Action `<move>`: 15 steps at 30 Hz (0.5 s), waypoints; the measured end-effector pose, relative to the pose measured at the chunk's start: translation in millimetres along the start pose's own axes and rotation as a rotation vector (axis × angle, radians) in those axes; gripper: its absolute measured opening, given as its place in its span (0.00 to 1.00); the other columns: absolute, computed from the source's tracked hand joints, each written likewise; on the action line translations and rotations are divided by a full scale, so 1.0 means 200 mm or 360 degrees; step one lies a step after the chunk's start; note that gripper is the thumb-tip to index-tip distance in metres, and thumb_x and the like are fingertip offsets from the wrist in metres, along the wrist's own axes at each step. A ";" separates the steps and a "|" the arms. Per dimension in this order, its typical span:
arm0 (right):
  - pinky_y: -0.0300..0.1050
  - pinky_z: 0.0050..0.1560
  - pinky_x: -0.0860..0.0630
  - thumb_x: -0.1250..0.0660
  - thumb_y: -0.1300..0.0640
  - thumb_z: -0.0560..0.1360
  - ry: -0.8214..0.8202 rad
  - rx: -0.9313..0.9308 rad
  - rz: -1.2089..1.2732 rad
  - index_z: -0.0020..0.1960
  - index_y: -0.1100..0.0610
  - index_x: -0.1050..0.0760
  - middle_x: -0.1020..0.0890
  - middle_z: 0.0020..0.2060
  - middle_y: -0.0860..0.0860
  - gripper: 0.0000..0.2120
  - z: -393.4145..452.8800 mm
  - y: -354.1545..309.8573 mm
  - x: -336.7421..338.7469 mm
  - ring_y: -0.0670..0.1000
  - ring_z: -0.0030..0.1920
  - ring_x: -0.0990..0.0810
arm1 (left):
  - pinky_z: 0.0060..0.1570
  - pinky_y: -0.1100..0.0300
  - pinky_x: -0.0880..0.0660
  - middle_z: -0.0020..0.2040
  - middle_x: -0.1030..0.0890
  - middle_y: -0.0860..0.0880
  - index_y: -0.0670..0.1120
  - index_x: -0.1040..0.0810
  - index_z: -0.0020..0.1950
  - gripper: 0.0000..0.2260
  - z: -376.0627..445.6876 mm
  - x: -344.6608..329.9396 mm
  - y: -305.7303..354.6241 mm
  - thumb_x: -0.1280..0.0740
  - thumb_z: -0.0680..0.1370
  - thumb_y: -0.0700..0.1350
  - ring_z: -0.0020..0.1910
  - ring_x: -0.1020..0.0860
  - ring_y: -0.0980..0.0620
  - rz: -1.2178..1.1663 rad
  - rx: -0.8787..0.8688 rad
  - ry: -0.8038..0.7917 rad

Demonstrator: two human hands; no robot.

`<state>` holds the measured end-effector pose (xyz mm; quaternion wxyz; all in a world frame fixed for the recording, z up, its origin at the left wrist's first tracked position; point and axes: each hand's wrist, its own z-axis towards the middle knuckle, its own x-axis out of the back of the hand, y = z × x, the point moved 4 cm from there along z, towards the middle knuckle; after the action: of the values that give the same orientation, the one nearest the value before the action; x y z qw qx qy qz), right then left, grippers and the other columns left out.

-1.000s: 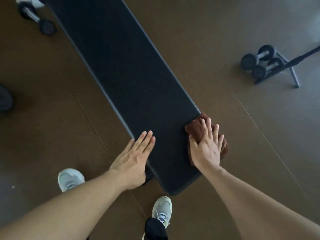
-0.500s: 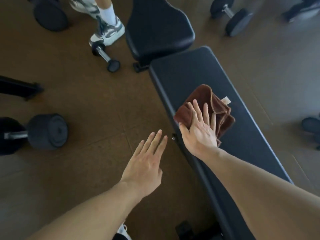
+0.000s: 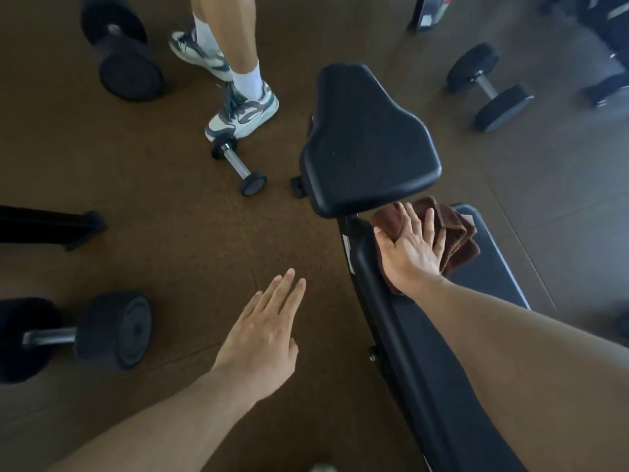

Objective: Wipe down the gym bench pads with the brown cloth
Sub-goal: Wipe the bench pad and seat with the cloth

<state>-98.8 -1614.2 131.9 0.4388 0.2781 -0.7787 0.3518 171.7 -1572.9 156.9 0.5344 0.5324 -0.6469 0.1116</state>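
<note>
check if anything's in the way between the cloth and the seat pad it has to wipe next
Nothing visible blocks it. The right hand presses flat on the brown cloth at the top end of the long back pad, right beside the seat pad. Only the gap between the pads lies between, and the seat pad's near edge overhangs it.

The right hand point(image 3: 410, 248) is pressing flat, fingers spread, on the brown cloth point(image 3: 456, 233), which is lying bunched on the long back pad point(image 3: 490, 277) of the bench, just below the seat pad point(image 3: 367, 141). The left hand point(image 3: 263, 338) is hovering over the brown floor point(image 3: 170, 233) with fingers straight, holding nothing. A dumbbell point(image 3: 105, 332) is lying left of it; beyond its fingertips another person's sneaker point(image 3: 243, 114) is standing beside a small dumbbell point(image 3: 238, 166).
</note>
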 end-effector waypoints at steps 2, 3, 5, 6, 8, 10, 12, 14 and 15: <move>0.56 0.82 0.67 0.48 0.40 0.84 0.0094 0.0016 0.0033 0.84 0.50 0.45 0.40 0.82 0.44 0.30 0.07 -0.03 0.03 0.50 0.84 0.56 | 0.81 0.54 0.57 0.81 0.69 0.53 0.53 0.69 0.80 0.40 0.13 0.06 0.02 0.39 0.83 0.48 0.80 0.65 0.55 -0.0010 -0.0029 -0.0006; 0.56 0.82 0.64 0.47 0.42 0.85 0.0186 0.0001 0.0067 0.82 0.52 0.40 0.34 0.80 0.47 0.28 0.10 -0.04 0.05 0.50 0.83 0.50 | 0.80 0.54 0.57 0.81 0.69 0.53 0.54 0.69 0.80 0.40 0.20 0.09 0.02 0.39 0.83 0.47 0.80 0.65 0.56 -0.0033 -0.0034 -0.0001; 0.55 0.83 0.60 0.45 0.45 0.85 0.0402 -0.0122 0.0238 0.77 0.54 0.33 0.26 0.73 0.49 0.24 0.12 -0.07 0.08 0.50 0.80 0.39 | 0.80 0.54 0.56 0.81 0.68 0.54 0.54 0.68 0.80 0.40 0.37 0.17 0.04 0.39 0.83 0.47 0.80 0.65 0.56 -0.0080 -0.0045 0.0010; 0.53 0.83 0.59 0.45 0.46 0.85 0.0478 -0.0215 0.0375 0.76 0.53 0.31 0.24 0.71 0.49 0.22 0.12 -0.08 0.09 0.50 0.78 0.36 | 0.81 0.54 0.56 0.81 0.68 0.54 0.54 0.68 0.81 0.40 0.45 0.22 0.05 0.39 0.83 0.47 0.80 0.65 0.56 -0.0083 -0.0049 0.0011; 0.49 0.83 0.59 0.45 0.46 0.85 0.0565 -0.0425 0.0634 0.77 0.51 0.32 0.24 0.72 0.48 0.22 0.14 -0.09 0.11 0.48 0.78 0.36 | 0.81 0.54 0.54 0.81 0.68 0.54 0.53 0.68 0.81 0.40 0.64 0.32 0.07 0.38 0.83 0.47 0.80 0.65 0.56 -0.0055 -0.0041 0.0010; 0.47 0.83 0.56 0.47 0.42 0.82 0.0631 -0.0596 0.0933 0.79 0.52 0.34 0.28 0.76 0.50 0.28 0.19 -0.09 0.13 0.49 0.80 0.38 | 0.81 0.53 0.52 0.81 0.68 0.52 0.52 0.68 0.80 0.40 0.81 0.44 0.07 0.38 0.83 0.47 0.80 0.64 0.55 0.0014 -0.0024 0.0042; 0.51 0.82 0.50 0.46 0.38 0.78 0.0748 -0.0703 0.1342 0.80 0.50 0.35 0.31 0.78 0.51 0.33 0.27 -0.10 0.18 0.52 0.80 0.39 | 0.81 0.53 0.51 0.82 0.66 0.51 0.50 0.66 0.81 0.40 0.96 0.56 0.07 0.38 0.83 0.47 0.81 0.63 0.53 0.0037 0.0033 0.0118; 0.57 0.81 0.45 0.43 0.35 0.77 0.0857 -0.0655 0.1665 0.79 0.41 0.36 0.32 0.78 0.47 0.32 0.40 -0.16 0.26 0.51 0.79 0.38 | 0.80 0.52 0.50 0.83 0.63 0.51 0.50 0.63 0.82 0.39 1.11 0.65 0.06 0.37 0.83 0.46 0.82 0.60 0.52 -0.0060 0.0211 0.0161; 0.59 0.81 0.45 0.42 0.34 0.77 0.0849 -0.0548 0.1694 0.78 0.35 0.37 0.33 0.78 0.45 0.29 0.49 -0.21 0.30 0.50 0.80 0.38 | 0.80 0.52 0.47 0.83 0.60 0.52 0.51 0.61 0.83 0.39 1.18 0.68 0.05 0.36 0.82 0.46 0.82 0.56 0.51 -0.0167 0.0344 0.0143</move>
<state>-141.9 -1723.9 161.5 0.4214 -0.3208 -0.7197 0.4490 48.2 -1815.0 176.1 0.5075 0.6145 -0.5778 0.1761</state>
